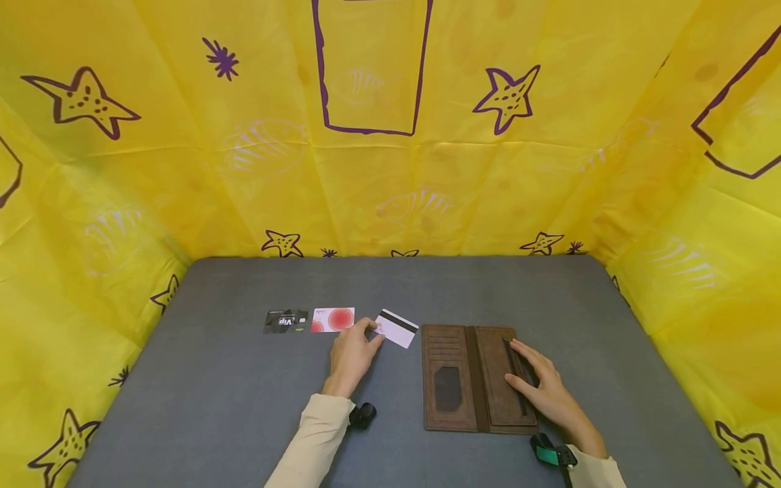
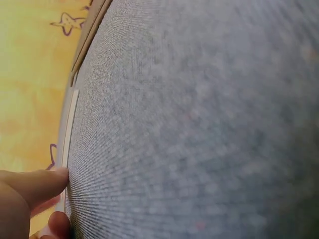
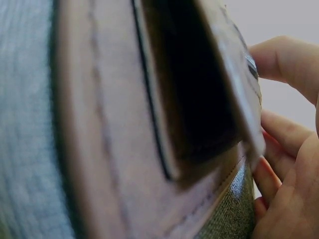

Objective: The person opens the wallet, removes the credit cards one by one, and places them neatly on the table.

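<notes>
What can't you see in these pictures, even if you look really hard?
Tiny print on the black card: too small in the head view.
Underside of the striped card: head view, it faces the table.
Dark opening in the brown wallet: right wrist view, shadow hides the inside.
Rest of the left hand: cut off by the left wrist view's edges.

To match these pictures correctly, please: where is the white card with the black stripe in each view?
Head: white card below centre, held by the left hand.
Left wrist: white card in the left part, seen almost edge-on.
Right wrist: not in it.
Shared landmark: the brown wallet, in all three.
</notes>
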The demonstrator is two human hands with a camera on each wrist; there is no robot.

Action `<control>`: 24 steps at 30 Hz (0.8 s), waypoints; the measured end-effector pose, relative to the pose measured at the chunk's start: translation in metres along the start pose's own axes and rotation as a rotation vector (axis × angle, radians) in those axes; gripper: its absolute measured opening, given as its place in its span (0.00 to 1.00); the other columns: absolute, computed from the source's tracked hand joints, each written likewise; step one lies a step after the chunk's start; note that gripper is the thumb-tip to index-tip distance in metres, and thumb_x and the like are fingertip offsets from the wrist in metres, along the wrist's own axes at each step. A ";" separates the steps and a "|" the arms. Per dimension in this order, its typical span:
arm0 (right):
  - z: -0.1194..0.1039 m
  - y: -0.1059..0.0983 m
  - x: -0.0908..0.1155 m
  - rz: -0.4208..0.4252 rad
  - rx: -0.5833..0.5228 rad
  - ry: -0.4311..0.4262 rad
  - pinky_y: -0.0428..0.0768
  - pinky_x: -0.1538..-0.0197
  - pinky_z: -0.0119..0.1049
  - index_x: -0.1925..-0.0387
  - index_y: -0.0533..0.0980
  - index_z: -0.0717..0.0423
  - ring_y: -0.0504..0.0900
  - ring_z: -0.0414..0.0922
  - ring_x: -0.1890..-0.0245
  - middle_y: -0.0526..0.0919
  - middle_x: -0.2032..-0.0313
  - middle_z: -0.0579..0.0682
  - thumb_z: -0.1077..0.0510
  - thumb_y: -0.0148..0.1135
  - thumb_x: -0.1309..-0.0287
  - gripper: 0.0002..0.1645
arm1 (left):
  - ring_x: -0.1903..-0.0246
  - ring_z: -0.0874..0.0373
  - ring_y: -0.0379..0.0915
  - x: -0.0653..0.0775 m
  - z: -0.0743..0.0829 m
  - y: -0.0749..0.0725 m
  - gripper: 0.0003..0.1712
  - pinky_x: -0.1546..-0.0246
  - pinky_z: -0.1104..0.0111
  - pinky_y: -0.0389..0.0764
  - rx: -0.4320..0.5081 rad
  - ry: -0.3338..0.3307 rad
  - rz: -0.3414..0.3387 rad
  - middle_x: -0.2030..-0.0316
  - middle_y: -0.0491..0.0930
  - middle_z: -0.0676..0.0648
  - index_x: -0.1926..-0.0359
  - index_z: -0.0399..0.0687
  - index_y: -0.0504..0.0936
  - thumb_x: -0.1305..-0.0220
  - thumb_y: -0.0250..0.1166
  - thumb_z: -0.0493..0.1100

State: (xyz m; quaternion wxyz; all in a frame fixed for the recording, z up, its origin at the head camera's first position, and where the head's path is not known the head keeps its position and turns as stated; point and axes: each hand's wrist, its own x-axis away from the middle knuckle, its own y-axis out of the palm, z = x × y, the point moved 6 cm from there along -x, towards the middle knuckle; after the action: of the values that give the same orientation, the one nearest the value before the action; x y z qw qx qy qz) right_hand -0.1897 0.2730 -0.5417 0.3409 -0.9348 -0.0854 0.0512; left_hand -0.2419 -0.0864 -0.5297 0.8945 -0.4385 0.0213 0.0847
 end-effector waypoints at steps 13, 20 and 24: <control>0.000 0.001 0.000 0.002 0.006 0.003 0.49 0.43 0.75 0.28 0.63 0.56 0.51 0.71 0.31 0.59 0.28 0.66 0.53 0.63 0.36 0.38 | 0.73 0.50 0.80 0.001 0.001 -0.002 0.15 0.78 0.61 0.71 -0.057 -0.005 -0.044 0.62 0.89 0.47 0.55 0.57 0.88 0.45 0.74 0.50; 0.000 0.000 -0.001 -0.003 0.001 0.005 0.49 0.43 0.76 0.28 0.62 0.55 0.51 0.71 0.31 0.59 0.27 0.66 0.53 0.63 0.36 0.38 | 0.75 0.45 0.80 0.000 -0.005 -0.006 0.12 0.78 0.57 0.72 -0.065 -0.044 0.024 0.67 0.87 0.44 0.61 0.57 0.87 0.46 0.75 0.52; 0.000 0.000 -0.001 -0.009 -0.002 0.009 0.48 0.43 0.76 0.28 0.62 0.55 0.50 0.72 0.31 0.58 0.27 0.66 0.53 0.63 0.36 0.38 | 0.74 0.43 0.81 -0.001 -0.008 -0.008 0.11 0.78 0.56 0.73 -0.079 -0.056 0.045 0.67 0.87 0.44 0.61 0.58 0.87 0.45 0.74 0.52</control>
State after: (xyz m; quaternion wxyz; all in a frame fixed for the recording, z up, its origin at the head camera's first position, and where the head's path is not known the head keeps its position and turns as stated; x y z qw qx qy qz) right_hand -0.1902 0.2728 -0.5415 0.3404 -0.9350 -0.0883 0.0454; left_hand -0.2416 -0.0975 -0.5284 0.8746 -0.4704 0.0026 0.1176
